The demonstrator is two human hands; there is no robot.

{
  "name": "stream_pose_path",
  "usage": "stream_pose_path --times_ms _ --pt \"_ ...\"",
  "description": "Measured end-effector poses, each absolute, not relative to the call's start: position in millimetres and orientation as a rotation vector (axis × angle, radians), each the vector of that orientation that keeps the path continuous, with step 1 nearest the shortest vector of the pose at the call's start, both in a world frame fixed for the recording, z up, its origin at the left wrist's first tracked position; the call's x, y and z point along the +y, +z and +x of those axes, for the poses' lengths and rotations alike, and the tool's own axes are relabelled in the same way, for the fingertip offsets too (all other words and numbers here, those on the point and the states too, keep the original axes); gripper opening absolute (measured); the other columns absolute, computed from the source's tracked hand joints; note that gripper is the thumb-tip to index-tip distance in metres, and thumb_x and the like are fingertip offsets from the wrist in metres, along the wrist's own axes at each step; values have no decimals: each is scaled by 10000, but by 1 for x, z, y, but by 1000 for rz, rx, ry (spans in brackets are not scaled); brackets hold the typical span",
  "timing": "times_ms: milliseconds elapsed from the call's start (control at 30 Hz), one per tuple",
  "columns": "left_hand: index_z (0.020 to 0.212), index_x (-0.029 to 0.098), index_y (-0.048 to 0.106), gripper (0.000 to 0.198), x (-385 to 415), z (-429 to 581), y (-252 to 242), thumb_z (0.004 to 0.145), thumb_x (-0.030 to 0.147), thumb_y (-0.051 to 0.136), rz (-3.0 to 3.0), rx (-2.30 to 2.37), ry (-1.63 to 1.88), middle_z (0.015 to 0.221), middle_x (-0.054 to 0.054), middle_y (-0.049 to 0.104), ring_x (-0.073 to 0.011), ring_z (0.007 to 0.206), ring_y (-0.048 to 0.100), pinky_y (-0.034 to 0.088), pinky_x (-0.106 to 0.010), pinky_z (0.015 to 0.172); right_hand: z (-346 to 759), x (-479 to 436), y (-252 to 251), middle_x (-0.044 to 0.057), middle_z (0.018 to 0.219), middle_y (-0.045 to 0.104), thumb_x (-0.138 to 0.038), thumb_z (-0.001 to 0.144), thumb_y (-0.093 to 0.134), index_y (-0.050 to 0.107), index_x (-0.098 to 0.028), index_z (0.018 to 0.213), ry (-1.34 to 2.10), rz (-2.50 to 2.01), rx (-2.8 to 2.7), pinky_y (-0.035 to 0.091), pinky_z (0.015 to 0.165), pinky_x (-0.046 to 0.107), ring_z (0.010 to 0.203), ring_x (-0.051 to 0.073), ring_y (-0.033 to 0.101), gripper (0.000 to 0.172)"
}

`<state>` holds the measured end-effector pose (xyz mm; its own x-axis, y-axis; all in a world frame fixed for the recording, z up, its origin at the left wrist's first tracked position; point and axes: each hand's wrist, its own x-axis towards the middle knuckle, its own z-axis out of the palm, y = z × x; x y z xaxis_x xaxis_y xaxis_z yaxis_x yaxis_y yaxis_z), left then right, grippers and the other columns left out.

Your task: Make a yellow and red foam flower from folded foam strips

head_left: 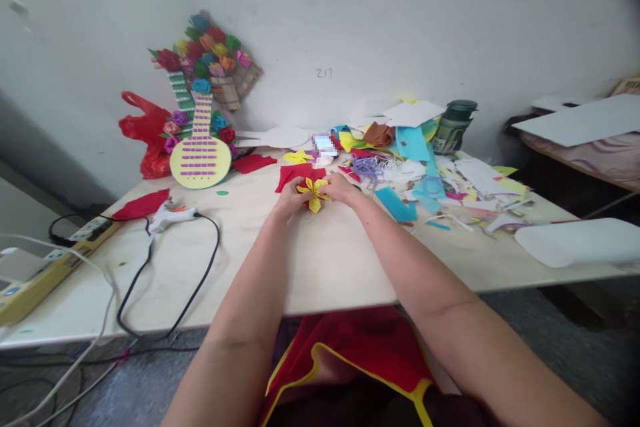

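Observation:
A yellow paper flower (315, 196) with pointed petals is held up between my hands, above the middle of the table. My left hand (291, 196) is closed on its left side, fingertips at the petals. From the right, my right hand (341, 188) pinches a petal edge. Some fingertips are hidden behind the flower. Just behind it lies red crepe paper (294, 175), partly covered by my left hand and the flower. A small yellow paper piece (298, 157) sits farther back.
A white glue gun (173, 215) with a looping black cord lies left, near a yellow power strip (60, 268). A paper lute (201, 161) leans before paper flowers (207, 43). Paper scraps (425, 193), purple yarn (367, 168) and a green bottle (454, 127) crowd the right.

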<state>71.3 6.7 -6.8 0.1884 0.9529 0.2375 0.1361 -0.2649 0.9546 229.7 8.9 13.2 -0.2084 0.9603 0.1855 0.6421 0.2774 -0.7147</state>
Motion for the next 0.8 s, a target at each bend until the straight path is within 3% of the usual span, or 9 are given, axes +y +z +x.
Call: stream_pose_path --times_ms 167,400,800 --pt "803 158 539 300 10 71 -9 547 219 683 1650 1043 1162 673 35 543 -94 592 524 437 -208 548 228 8 12 -23 471 457 -210 640 497 482 -153 545 904 -1416 -1719 339 413 211 413 87 422 112" --pt "779 161 545 278 10 71 -10 543 221 678 1676 1054 1175 652 35 545 -96 584 512 433 -212 557 227 10 7 -53 424 424 -127 565 518 440 -166 526 944 -1416 -1636 344 397 199 378 72 399 95" --pt "814 167 561 326 8 71 -8 526 229 701 1625 1093 1184 617 46 529 -83 534 476 420 -203 515 228 7 10 -43 465 448 -162 606 542 453 -167 554 916 -1411 -1734 331 416 200 413 75 408 103"
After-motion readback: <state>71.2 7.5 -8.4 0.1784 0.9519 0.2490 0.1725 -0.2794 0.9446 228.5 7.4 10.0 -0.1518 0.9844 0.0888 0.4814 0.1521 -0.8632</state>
